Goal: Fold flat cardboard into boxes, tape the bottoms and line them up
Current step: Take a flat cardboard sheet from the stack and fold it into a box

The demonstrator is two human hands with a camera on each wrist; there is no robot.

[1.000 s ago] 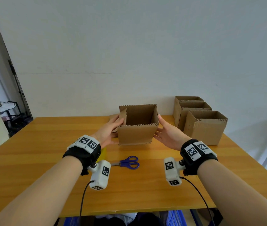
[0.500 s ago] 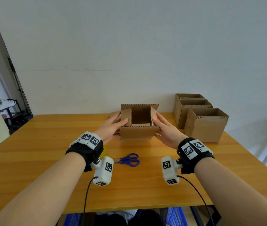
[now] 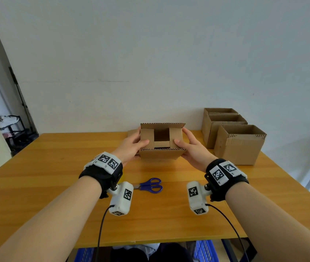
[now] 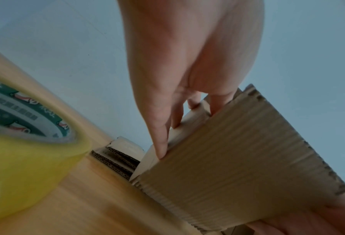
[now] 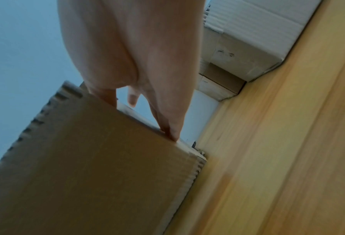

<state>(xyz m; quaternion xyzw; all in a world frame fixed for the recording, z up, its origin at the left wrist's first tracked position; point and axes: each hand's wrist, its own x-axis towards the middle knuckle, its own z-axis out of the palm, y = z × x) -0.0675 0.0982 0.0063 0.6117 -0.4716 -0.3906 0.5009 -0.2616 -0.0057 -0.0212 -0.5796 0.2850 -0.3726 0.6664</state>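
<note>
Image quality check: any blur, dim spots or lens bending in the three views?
Head view: sharp, evenly lit, the table edges bowed by the wide lens. Left wrist view: the tape roll up close is blurred, the box sharper. Right wrist view: motion-smeared, the box face dim against the pale wall.

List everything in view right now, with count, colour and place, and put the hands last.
Box being folded: 1, brown cardboard, table centre, two side flaps folded in, between both hands.
Finished boxes: 3, brown cardboard, open tops, in a row at the table's right rear.
Flat cardboard: count unclear, brown, lying behind the left hand.
Scissors: 1, blue handles, on the table in front of the box.
Tape roll: 1, yellowish, near the left wrist.
Table: 1, orange-brown wood.
Crates: blue, under the table, count unclear.
Left hand: grips the box's left side.
Right hand: grips its right side.
</note>
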